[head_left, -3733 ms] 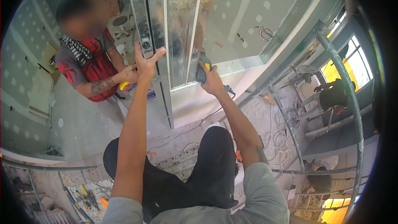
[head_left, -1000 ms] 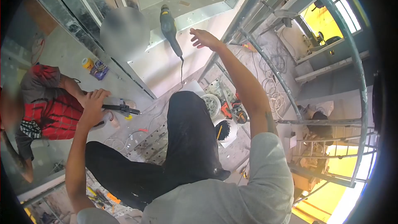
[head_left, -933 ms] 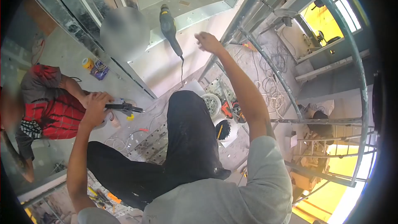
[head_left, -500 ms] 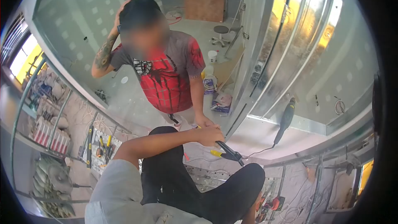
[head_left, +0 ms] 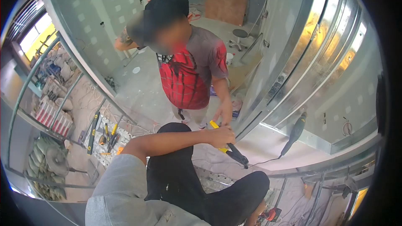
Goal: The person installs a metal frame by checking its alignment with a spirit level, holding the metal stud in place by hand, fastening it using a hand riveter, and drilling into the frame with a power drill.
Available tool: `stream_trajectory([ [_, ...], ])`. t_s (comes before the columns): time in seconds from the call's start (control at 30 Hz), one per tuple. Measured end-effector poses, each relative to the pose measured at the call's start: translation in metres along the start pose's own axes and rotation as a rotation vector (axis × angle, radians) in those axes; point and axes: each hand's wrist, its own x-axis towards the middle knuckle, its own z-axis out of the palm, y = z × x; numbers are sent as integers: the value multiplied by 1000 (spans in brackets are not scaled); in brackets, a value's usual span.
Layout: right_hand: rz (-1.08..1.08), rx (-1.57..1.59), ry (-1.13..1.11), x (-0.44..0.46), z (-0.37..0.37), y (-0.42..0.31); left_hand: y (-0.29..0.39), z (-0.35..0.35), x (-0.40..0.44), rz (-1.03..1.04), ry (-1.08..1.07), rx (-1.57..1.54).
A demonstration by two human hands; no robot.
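My left hand (head_left: pixel 222 137) reaches across my body, fingers wrapped round a pliers-like hand tool (head_left: pixel 238 156) with yellow handles and black jaws. The jaws point down to the right, near my right knee. One yellow handle end sticks up beyond my fist. Close to it is a co-worker's lowered hand (head_left: pixel 225 113), fingers loosely spread; whether it touches the handle I cannot tell. My right hand is not recognizable. A strip of bare skin shows below my right knee, but it could be arm or leg.
The co-worker (head_left: pixel 184 75) stands facing me, other arm raised to the head. A corded black power tool (head_left: pixel 294 134) lies on a ledge at right. Metal scaffold rails (head_left: pixel 90 81) flank me. Hand tools (head_left: pixel 109 136) lie on a platform at left, a red tool (head_left: pixel 273 214) at lower right.
The view has shifted, moving the scene rightward. The co-worker's lowered hand, earlier against my left hand and the tool, now has looser fingers at the handle end. My left hand keeps its grip.
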Motion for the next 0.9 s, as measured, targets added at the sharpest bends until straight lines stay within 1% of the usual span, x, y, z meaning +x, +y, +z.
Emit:
stream_trajectory([
  [0.03, 23, 88, 52, 3, -32, -22, 0, -2, -3, -40, -6, -25],
  [0.07, 84, 262, 150, 6, -51, -35, 0, -2, -5, -43, -4, -28],
  [0.1, 104, 335, 144, 14, -38, -19, -2, -3, -6, -70, 0, -44],
  [0.13, 103, 332, 145, 23, -29, -2, -3, -4, -7, -97, 6, -60],
  [0.2, -109, 159, 172, 49, -13, 32, -5, -4, -6, -131, 4, -74],
  [0.23, -125, 96, 190, 61, -25, 31, -5, -5, -5, -163, -5, -88],
  [0.27, -86, 199, 237, 70, -32, 28, -6, -2, -5, -165, -1, -93],
  [0.3, -44, 301, 282, 76, -77, -11, -8, 4, -5, -194, 11, -102],
  [0.37, -67, 527, 310, 82, -162, -91, -8, 14, -5, -218, 14, -128],
  [0.4, -69, 650, 318, 87, -189, -129, -9, 15, -7, -243, 30, -113],
  [0.43, -162, 829, 308, 91, -208, -157, -5, 13, -5, -253, 40, -107],
  [0.47, -288, 921, 318, 96, -224, -186, -2, 12, -5, -303, 19, -150],
  [0.5, -223, 1179, 228, 96, -235, -214, 4, -2, -7, -341, -9, -192],
  [0.53, -278, 1259, 161, 101, -244, -235, 8, -10, -8, -325, 4, -194],
  [0.57, -291, 1263, 88, 107, -247, -249, 9, -17, -8, -313, 24, -191],
  [0.63, -341, 1214, 48, 119, -245, -274, 11, -28, -4, -366, -23, -133],
  [0.67, -390, 1216, 6, 122, -249, -288, 11, -30, -4, -335, -30, -138],
  [0.73, -381, 1120, -36, 121, -260, -308, 13, -33, -5, -374, 31, -118],
  [0.77, -370, 1113, -32, 121, -255, -312, 14, -33, -5, -364, 27, -125],
  [0.83, -438, 1096, -80, 125, -237, -315, 15, -35, -3, -434, -4, -160],
  [0.9, -411, 1123, -91, 125, -228, -316, 16, -38, -4, -418, 10, -168],
])
